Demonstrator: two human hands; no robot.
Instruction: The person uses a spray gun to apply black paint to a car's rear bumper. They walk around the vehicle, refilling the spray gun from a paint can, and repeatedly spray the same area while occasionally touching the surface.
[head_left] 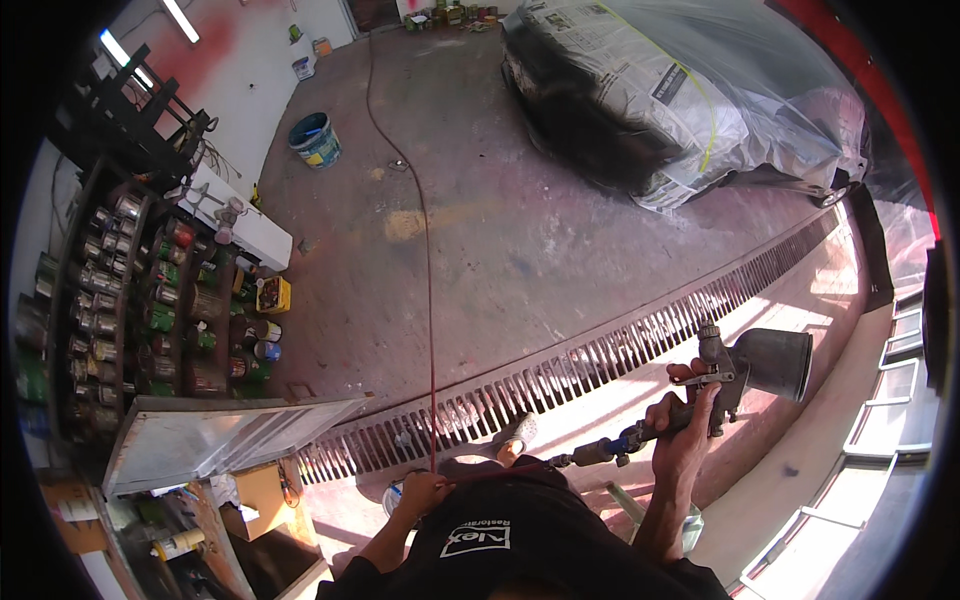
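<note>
My right hand (682, 425) is wrapped round the handle of a paint spray gun (722, 375), held out to the right. The gun's dark grey cup (775, 362) points to the right. Beneath my hand, a fitting with a blue part (612, 447) joins the gun's handle to the air line. My left hand (425, 493), low in front of my body, is closed at the thin red air hose (430, 300). From there the hose runs away across the floor to the far wall; its stretch by my dark shirt is partly lost to view.
A long floor grate (560, 390) crosses before my feet. A car covered in newspaper and plastic (640, 100) stands far right. Shelves of paint cans (165, 300) and an open cabinet door (220, 445) are at left, a blue bucket (315, 142) beyond. Windows (880, 410) line the right.
</note>
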